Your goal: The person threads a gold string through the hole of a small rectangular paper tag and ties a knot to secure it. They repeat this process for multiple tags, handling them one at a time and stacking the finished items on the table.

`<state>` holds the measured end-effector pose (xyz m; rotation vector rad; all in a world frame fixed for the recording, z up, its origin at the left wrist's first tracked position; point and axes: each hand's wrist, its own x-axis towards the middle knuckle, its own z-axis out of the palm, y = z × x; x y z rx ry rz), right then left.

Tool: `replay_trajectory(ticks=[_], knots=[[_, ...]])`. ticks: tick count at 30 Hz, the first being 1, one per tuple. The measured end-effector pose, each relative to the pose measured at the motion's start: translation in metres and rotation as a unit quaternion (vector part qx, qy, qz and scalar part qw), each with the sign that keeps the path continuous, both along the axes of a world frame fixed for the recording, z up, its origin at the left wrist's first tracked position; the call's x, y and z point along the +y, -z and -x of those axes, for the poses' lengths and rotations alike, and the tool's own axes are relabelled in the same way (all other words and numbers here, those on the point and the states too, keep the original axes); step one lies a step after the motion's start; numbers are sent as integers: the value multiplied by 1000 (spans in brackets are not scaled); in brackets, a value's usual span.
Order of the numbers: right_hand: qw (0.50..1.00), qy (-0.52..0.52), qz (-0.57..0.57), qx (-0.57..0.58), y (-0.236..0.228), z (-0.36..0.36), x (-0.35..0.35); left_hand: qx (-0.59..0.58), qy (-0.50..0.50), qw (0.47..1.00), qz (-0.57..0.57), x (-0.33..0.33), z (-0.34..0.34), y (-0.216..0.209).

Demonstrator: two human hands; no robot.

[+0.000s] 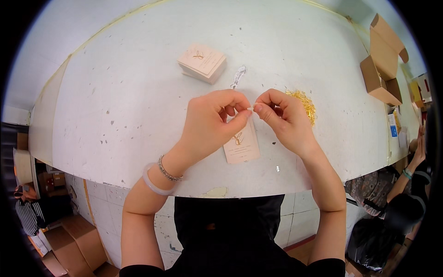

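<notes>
My left hand (214, 115) and my right hand (286, 120) meet over the middle of the table, each closed in a pinch. A tiny pale thing shows between the fingertips, too small to name. Partly beneath my left hand lies a cream card (242, 147) with a gold emblem and small print; my fingers hide its upper part. Close beyond my right hand is a heap of thin, shiny gold pieces (307, 107), partly covered by that hand. Farther off, to the left, stands a stack of similar cream cards (202, 62), its upper cards turned slightly against the lower ones.
A small grey-and-white patterned piece (238, 76) lies just beyond my hands on the white table (115, 111). An open cardboard box (380, 76) stands at the far right. Another person's arm (419, 150) reaches in at the right edge. Cartons (76, 244) sit at lower left.
</notes>
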<state>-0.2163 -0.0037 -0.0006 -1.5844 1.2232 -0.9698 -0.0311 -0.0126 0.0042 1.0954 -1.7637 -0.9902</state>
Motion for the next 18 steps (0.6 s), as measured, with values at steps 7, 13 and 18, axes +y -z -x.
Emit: replay_trajectory(ticks=[7,13,18], knots=[[996,-13,-48,-71,-2,0,0,-87,-24,961,260,0,1,9],[993,-22,-69,-95,0,1,-1,-106,-13,950,294,1,1,8],[991,-29,-75,-110,1,0,-1,-104,-18,937,334,1,3,11]])
